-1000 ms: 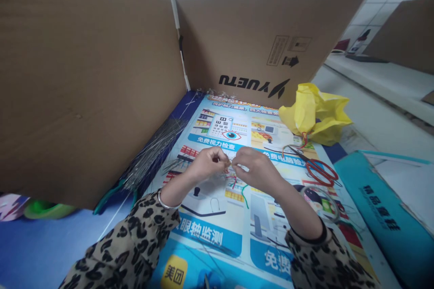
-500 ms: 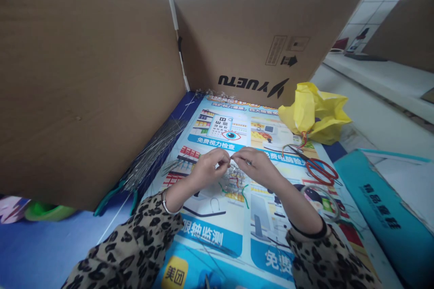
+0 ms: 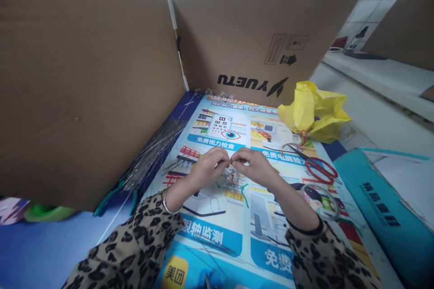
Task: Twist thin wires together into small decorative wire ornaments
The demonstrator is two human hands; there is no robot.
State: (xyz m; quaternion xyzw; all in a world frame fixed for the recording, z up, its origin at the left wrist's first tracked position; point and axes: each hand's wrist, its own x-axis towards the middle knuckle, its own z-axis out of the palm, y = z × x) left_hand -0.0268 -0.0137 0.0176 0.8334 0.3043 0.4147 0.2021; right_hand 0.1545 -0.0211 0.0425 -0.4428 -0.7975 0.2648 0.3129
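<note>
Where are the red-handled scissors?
In the head view, the scissors lie on the poster, right of the right hand, just below the crumpled yellow thing.

One left hand (image 3: 209, 168) and one right hand (image 3: 255, 167), fingertips pinched nearly together at a wire tangle (image 3: 232, 180), over a printed poster (image 3: 233, 237). Leftward: bundle of thin wires (image 3: 154, 153). Rightward: red-handled scissors (image 3: 318, 170), crumpled yellow sheet (image 3: 303, 107), teal box (image 3: 383, 216). Behind: upright cardboard panel (image 3: 244, 31), lettered YUETU, upside down.

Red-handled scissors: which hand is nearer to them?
Right. The right hand is to the left of the red-handled scissors, apart from them; the left hand is farther left, beyond the right.
</note>
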